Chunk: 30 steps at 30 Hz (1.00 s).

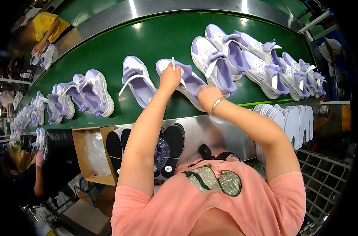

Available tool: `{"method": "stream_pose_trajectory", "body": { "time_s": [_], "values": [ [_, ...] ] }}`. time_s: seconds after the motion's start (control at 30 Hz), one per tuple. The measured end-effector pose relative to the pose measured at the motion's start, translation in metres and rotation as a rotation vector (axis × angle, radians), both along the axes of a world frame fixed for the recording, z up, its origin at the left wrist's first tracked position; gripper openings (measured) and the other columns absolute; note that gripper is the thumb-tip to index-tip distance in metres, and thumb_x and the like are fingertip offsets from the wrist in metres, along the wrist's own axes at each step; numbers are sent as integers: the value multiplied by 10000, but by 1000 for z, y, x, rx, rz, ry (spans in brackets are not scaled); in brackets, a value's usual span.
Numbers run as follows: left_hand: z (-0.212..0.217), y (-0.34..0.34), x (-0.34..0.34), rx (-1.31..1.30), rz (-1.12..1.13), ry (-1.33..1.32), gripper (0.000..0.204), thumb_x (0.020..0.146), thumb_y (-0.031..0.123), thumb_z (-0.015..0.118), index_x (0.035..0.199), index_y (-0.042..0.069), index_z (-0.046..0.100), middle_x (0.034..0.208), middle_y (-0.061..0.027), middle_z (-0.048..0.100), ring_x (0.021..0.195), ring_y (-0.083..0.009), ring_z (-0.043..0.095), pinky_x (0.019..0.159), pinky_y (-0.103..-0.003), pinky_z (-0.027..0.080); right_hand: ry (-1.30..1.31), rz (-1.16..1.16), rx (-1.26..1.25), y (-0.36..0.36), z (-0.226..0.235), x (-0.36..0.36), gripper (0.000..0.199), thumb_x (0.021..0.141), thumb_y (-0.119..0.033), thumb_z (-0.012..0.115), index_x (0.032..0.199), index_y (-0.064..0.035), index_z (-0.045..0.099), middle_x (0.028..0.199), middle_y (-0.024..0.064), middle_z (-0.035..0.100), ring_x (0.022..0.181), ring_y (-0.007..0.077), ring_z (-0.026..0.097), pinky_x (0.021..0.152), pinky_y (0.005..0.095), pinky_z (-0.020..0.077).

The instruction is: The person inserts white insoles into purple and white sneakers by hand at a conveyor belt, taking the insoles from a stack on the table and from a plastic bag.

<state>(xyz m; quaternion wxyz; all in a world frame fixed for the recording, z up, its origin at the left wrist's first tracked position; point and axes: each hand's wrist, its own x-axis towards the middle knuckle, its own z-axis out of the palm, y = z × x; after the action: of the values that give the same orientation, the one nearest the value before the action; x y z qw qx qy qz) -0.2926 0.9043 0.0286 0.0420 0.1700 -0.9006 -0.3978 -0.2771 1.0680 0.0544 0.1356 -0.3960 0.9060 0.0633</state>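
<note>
A white and lilac sneaker (192, 83) lies on the green belt in front of me, its toe pointing away to the left. My left hand (170, 78) is closed on its tongue, and a white strip stands up beside the fingers. At the heel opening, my right hand (209, 97) is closed, fingertips partly hidden inside the shoe. A blurred white piece (218, 119) shows under the right wrist; whether the hand holds it I cannot tell. Left of this shoe lies another sneaker (138, 84) with its tongue pulled open.
More sneakers (261, 74) crowd the belt on the right, others (94, 92) on the left. White insoles (291, 124) stand stacked at the near right edge. Black insoles (173, 147) and a cardboard box (84, 157) sit near left. A person (51, 27) handles shoes at far left.
</note>
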Motion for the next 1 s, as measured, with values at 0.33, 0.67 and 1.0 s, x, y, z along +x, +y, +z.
{"method": "stream_pose_trajectory", "body": {
  "time_s": [0.33,0.67,1.0],
  "values": [
    [-1,6,-3,-59,11,-34,322,796,262,458,930,-28,500,821,-255,567,791,-407,542,710,-446,424,87,-51,-72,-19,-28,-5,133,688,-123,536,751,-74,642,835,100,563,794,244,568,609,303,457],
    [-4,4,-2,-79,29,-58,332,797,264,456,925,-40,496,823,-257,565,796,-403,540,710,-437,424,-20,-127,-13,26,33,24,192,666,-185,566,814,-67,596,805,110,552,752,241,565,606,352,423],
    [-3,5,-1,-15,-24,-41,348,795,267,461,941,-47,499,842,-256,564,809,-396,539,716,-430,420,-190,-32,-22,-25,-37,-23,155,697,-81,518,795,-32,628,893,183,588,789,291,595,674,341,479]
  ]
}}
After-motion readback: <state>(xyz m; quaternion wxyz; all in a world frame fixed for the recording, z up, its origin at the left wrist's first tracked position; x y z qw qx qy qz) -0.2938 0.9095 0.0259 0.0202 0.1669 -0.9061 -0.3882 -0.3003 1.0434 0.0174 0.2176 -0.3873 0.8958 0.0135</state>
